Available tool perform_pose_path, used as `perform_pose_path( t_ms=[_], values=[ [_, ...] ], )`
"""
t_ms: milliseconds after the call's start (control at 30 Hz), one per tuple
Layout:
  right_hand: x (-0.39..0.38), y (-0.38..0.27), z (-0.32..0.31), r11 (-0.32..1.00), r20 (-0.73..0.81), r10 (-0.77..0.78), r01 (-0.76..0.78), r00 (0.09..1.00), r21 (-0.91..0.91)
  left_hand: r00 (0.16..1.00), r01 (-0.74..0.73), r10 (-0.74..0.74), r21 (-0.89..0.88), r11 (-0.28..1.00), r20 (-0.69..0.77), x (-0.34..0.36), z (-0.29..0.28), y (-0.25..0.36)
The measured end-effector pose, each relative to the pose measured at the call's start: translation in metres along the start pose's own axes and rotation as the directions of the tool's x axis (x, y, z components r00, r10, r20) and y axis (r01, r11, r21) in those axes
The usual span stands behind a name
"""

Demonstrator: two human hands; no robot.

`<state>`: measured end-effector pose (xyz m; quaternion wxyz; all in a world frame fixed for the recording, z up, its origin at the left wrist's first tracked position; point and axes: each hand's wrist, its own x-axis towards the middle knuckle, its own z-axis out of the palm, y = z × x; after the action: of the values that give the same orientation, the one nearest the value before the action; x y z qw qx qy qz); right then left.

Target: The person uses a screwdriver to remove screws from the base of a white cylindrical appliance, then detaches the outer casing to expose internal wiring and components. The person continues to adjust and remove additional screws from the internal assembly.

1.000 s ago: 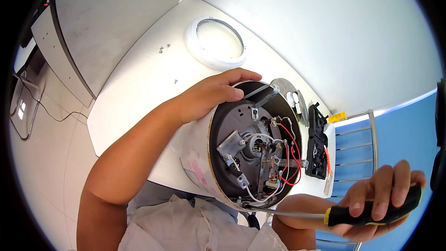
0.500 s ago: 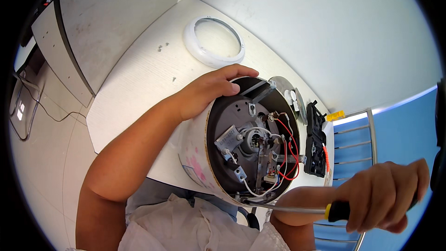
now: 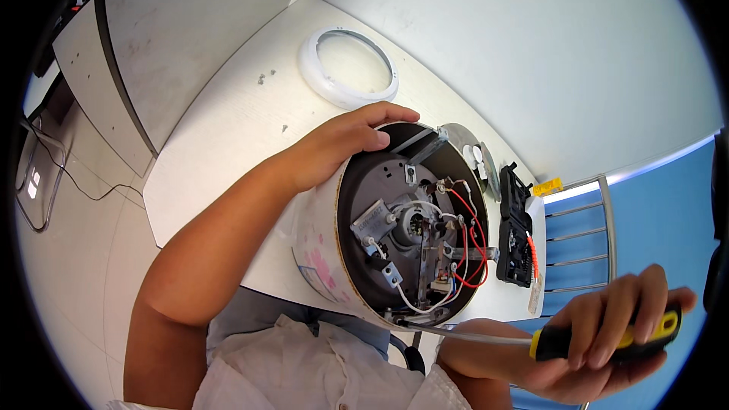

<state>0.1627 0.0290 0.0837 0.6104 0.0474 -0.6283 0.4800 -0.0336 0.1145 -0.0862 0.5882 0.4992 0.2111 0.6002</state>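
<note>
A rice cooker body [image 3: 323, 262], white with pink flowers, lies tipped on the table with its open underside toward me. Inside are a grey metal base, brackets, a small white block, and red and white wires [image 3: 477, 239]. My left hand [image 3: 342, 144] grips its upper rim, thumb over the edge and fingers along the outside. In my right hand [image 3: 607, 334] is a screwdriver [image 3: 553, 343] with a black and yellow handle. Its long shaft runs left to the rim's lower edge, with the tip at a bracket there; the exact contact is too small to tell.
Behind the cooker a white plastic ring [image 3: 323, 80] lies on the white table [image 3: 220, 144], with several small screws [image 3: 262, 78] to its left. On the right are a round metal plate [image 3: 459, 135], a black tool case [image 3: 516, 231] and an orange-handled tool [image 3: 532, 254]. A metal-railed chair [image 3: 611, 220] stands beyond.
My right hand has rolled around the screwdriver handle, its fingers loosening and showing more yellow. The cooker has shifted very slightly left and up; my left hand keeps its hold.
</note>
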Motion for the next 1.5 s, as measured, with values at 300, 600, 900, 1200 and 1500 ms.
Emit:
perform_pose_path(
  t_ms=[300,600,900,1200,1500],
  values=[
    [0.044,0.038,-0.017,0.475,0.693,0.004,-0.611,0.721,0.633,1.000,0.017,-0.017,-0.005,1.000,-0.014,0.001,0.003,0.002],
    [0.008,0.004,-0.004,0.999,-0.031,0.040,-0.041,0.999,-0.016,1.000,0.013,-0.012,0.016,1.000,-0.018,0.001,0.003,0.002],
    [0.037,0.030,-0.016,0.489,0.634,-0.034,-0.541,0.772,0.684,1.000,0.005,-0.005,0.008,1.000,-0.006,0.002,0.004,0.001],
    [0.013,-0.012,-0.019,0.971,0.117,0.213,-0.223,0.970,0.087,1.000,0.004,-0.004,-0.005,1.000,-0.010,0.001,0.002,0.001],
    [0.036,0.029,-0.020,0.402,0.648,-0.058,-0.576,0.760,0.712,1.000,0.009,-0.009,0.009,1.000,-0.017,0.002,0.003,0.000]
  ],
)
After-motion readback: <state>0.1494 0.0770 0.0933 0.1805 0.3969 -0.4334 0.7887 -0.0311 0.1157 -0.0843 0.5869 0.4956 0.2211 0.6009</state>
